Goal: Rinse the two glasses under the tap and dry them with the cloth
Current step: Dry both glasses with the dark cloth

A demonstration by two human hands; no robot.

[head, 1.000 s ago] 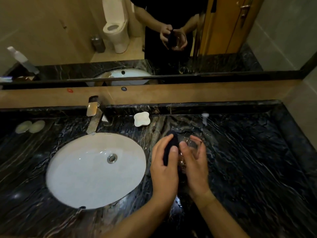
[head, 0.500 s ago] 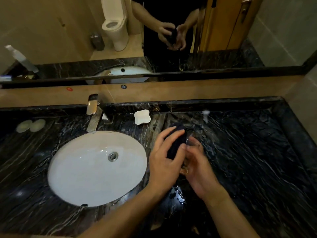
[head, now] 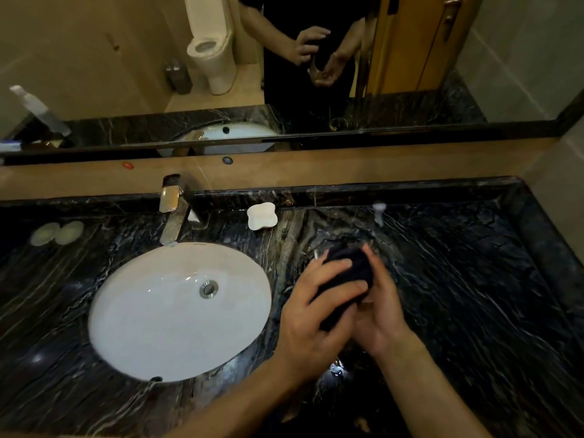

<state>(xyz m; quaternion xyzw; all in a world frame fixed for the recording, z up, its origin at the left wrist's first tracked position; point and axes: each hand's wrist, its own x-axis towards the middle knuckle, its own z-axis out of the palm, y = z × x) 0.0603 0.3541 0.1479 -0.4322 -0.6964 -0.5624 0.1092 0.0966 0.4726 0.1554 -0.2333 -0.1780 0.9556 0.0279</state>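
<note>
Over the black marble counter [head: 474, 295], right of the basin, both hands meet. My left hand [head: 313, 314] presses a dark cloth [head: 350, 267] around a clear glass. My right hand [head: 382, 314] cups that glass from the right and below. The cloth hides nearly all of the glass; only a thin bit of rim [head: 316, 255] shows. The mirror shows the same glass in the reflected hands [head: 320, 69]. A second glass appears as a reflection [head: 336, 123] on the counter, and a glassy glint [head: 338, 368] lies below my wrists. The tap [head: 172, 213] is not running.
The white oval basin [head: 158, 327] is sunk into the counter at the left. A white soap dish [head: 262, 216] sits behind it, and two pale round pads [head: 57, 233] lie at the far left. A small white object [head: 378, 211] stands by the back ledge.
The cloth has slid over the glass, which showed between my fingers before. My left hand has turned over the top of it, and my right hand has dropped under it.
</note>
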